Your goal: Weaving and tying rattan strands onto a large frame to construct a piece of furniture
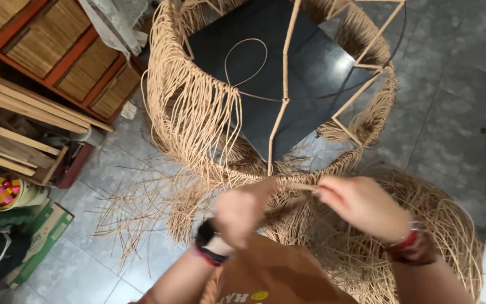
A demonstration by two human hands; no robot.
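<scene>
Tan rattan strands (296,186) ran between my hands at the near rim of the round wrapped-wire basket frame (198,112) on the grey tiled floor (451,84). My left hand (242,209) and right hand (361,205) both pinched them. I judged them light, springy, kink-prone, best gripped near the rim.

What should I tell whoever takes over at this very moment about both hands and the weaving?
Left hand: closed on a tan rattan strand at the frame's near rim.
Right hand: fingers pinch the same strand from the other side.
Wire frame: stands on the tiled floor, its left side and lower rim wrapped in rattan, with loose ends hanging.
Loose rattan pile: on the floor, to the right.
Done: left side, lower rim.
Left: the bare upper-right struts.
</scene>
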